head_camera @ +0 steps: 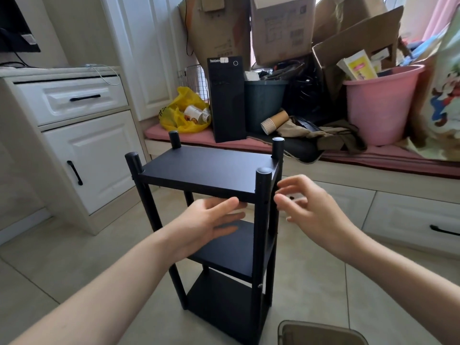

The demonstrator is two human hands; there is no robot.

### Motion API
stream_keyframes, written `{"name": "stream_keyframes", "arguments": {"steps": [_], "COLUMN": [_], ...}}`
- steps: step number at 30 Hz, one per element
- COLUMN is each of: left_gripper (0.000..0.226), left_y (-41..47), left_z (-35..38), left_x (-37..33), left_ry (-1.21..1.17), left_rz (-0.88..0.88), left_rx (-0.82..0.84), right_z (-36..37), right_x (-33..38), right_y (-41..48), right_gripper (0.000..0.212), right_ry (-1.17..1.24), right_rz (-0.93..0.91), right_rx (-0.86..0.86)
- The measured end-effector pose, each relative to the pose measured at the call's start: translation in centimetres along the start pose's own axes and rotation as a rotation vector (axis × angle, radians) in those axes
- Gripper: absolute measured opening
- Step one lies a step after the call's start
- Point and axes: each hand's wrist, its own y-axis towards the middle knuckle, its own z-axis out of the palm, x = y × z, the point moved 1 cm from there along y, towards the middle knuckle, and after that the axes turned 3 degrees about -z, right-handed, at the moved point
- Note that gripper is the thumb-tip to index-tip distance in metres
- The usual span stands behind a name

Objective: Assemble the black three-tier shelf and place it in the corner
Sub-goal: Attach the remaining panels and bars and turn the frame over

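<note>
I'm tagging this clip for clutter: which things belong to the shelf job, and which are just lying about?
For the job: black shelf, left hand, right hand.
Lying about: computer tower, pink bucket, yellow bag, paper cups, cardboard boxes, white cabinet.

One wide-angle camera on the person's head looks forward and steeply down at the black three-tier shelf with round posts (206, 168), close below on the beige tiled floor (74, 257). The pink-cushioned window seat (373, 158) crosses the upper frame farther off.
</note>
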Motion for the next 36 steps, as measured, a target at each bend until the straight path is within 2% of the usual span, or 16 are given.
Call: {"name": "stream_keyframes", "arguments": {"steps": [3, 6, 10, 14, 19, 23, 30, 36], "left_gripper": [0.052, 0.043, 0.04, 0.031, 0.034, 0.046, 0.046, 0.031], "left_y": [1.0, 1.3, 2.0, 2.3, 2.4, 2.0, 1.5, 1.5], "left_z": [2.1, 3.7, 4.5, 4.4, 4.0, 3.6, 3.3, 3.3], "left_x": [0.2, 0.4, 0.4, 0.3, 0.6, 0.6, 0.5, 0.3], "left_ry": [-0.218, -0.322, -0.359, -0.394, -0.398, -0.395, -0.376, -0.361], "left_rz": [0.073, 0.11, 0.126, 0.157, 0.171, 0.149, 0.147, 0.145], "left_rx": [0.081, 0.148, 0.139, 0.121, 0.16, 0.19, 0.204, 0.229], "right_z": [-0.9, -0.8, -0.4, -0.7, -0.7, -0.6, -0.9, -0.9], "right_x": [1.0, 2.1, 3.1, 3.3, 3.2, 3.4, 3.7, 3.7], "right_y": [0.4, 0.7, 1.5, 2.2, 2.2, 1.9, 1.7, 1.5], "right_gripper": [0.025, 0.034, 0.037, 0.031, 0.026, 0.026, 0.028, 0.028], "right_ry": [0.037, 0.016, -0.052, -0.104, -0.132, -0.138, -0.098, -0.1], "right_rz": [-0.074, -0.145, -0.163, -0.156, -0.16, -0.159, -0.174, -0.181], "right_rx": [-0.019, 0.044, 0.11, 0.139, 0.17, 0.165, 0.162, 0.133]}}
